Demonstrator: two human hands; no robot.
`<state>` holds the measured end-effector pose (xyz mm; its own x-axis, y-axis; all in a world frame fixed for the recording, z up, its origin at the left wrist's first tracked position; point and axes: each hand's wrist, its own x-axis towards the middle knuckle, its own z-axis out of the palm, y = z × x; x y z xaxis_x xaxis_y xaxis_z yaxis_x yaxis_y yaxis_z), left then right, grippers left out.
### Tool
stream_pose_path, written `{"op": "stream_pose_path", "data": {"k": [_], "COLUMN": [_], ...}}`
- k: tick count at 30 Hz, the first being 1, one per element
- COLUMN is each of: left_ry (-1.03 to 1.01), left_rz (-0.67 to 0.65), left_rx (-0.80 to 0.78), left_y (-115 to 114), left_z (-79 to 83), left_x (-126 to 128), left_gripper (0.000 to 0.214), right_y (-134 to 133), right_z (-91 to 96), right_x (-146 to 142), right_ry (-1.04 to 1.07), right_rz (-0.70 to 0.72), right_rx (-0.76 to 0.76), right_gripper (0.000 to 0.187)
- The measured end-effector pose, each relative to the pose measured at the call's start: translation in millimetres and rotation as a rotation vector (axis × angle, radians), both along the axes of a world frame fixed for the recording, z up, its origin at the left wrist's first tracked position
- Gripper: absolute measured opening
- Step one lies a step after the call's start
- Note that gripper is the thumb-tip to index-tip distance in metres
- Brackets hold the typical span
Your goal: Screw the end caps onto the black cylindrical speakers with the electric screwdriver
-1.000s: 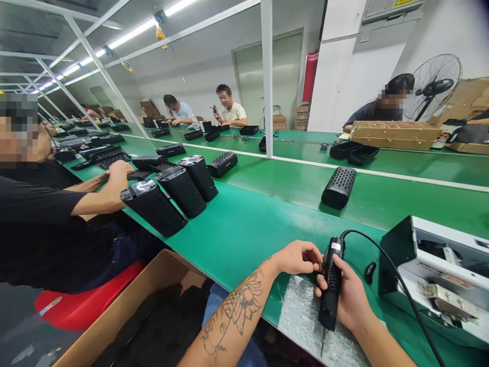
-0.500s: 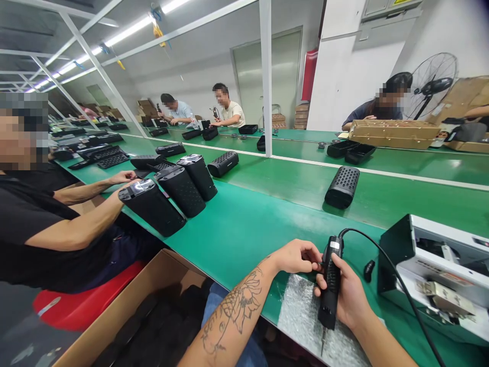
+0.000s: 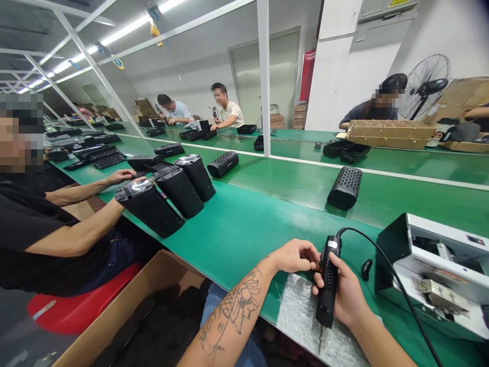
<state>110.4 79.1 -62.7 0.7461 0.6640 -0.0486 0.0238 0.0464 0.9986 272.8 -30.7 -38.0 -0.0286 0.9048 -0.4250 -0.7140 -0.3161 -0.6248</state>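
Note:
My right hand (image 3: 347,288) is wrapped round a black electric screwdriver (image 3: 327,285), its bit pointing down towards a sheet of bubble wrap (image 3: 296,311). A black cord (image 3: 376,250) runs from the tool's upper end. Close against the screwdriver's side, my left hand (image 3: 300,256) is closed in a pinch with the fingers curled. Whatever lies between those fingertips is hidden behind the tool. A small black part (image 3: 367,269) lies on the green bench to the right of my right hand.
At right stands a white-and-black screw feeder machine (image 3: 439,275). A black perforated housing (image 3: 345,187) lies ahead on the green belt (image 3: 290,178). Several black housings (image 3: 148,206) stand at left beside a co-worker's arms (image 3: 87,224). Below is an open cardboard box (image 3: 110,311) with dark contents.
My hands and the screwdriver keep nearly the same pose. The view has shifted slightly. Across the bench, a co-worker has raised a hand with a tool.

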Motion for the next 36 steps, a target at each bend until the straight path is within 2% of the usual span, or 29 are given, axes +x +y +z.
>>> {"op": "stream_pose_path", "data": {"k": [28, 36], "left_ry": [0.029, 0.016], "left_rz": [0.01, 0.001], "left_rx": [0.046, 0.025], "left_y": [-2.8, -1.4], "left_z": [4.8, 1.1], "left_x": [-1.0, -1.0], "left_gripper": [0.031, 0.03], "right_y": [0.2, 0.7], "right_z": [3.2, 3.6], "right_x": [-1.3, -0.6], "right_ry": [0.016, 0.012], "right_rz": [0.005, 0.017], "right_rx": [-0.052, -0.063], "right_gripper": [0.027, 0.029]}}
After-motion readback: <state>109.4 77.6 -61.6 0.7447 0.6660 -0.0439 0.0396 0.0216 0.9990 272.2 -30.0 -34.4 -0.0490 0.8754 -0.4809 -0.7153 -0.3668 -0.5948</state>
